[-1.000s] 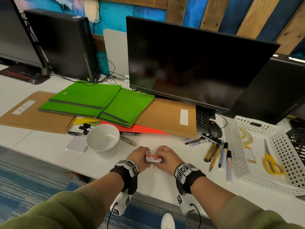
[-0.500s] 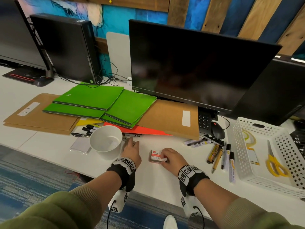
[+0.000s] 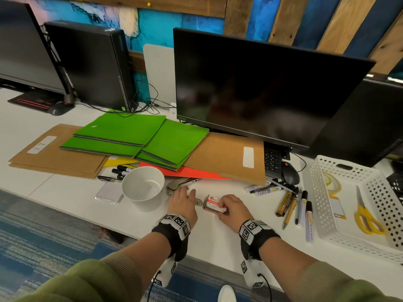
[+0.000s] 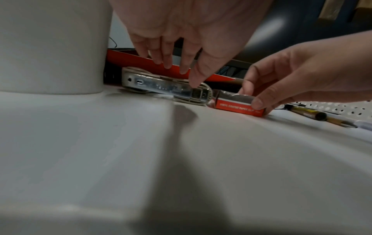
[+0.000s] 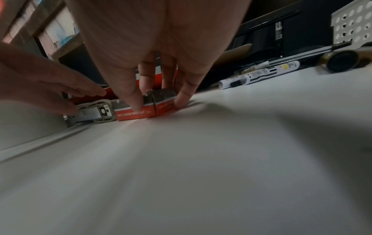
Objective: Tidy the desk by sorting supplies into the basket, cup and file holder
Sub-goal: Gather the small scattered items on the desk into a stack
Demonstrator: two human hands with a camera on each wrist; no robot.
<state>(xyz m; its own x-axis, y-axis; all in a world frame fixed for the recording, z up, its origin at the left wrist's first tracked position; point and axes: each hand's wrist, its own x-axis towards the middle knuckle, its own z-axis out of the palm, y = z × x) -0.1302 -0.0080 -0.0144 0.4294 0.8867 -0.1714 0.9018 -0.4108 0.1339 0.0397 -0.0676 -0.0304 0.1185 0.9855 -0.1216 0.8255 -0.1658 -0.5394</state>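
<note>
A small red paper clip box [image 3: 213,204] lies on the white desk, and my right hand [image 3: 225,207] pinches it from above with thumb and fingers [image 5: 136,101]. Just left of the box [image 5: 136,113] lies a beige stapler [image 3: 177,184] on its side. My left hand [image 3: 185,194] reaches over the stapler [image 4: 159,86] with straight fingers [image 4: 167,63], its thumb tip at the stapler's top edge. The white cup [image 3: 142,186] stands empty left of that hand. The white perforated basket [image 3: 314,194] sits at the right.
Pens and markers [image 3: 293,207] lie between the box and the basket, which holds yellow scissors [image 3: 367,217] and tape [image 3: 331,182]. Green folders [image 3: 133,136], a red folder and brown envelopes [image 3: 224,158] lie behind the cup. More markers [image 3: 122,171] sit left of it. A monitor [image 3: 257,90] stands behind.
My left hand has let go of the red box and moved left and forward onto the stapler. My right hand keeps hold of the box on the desk.
</note>
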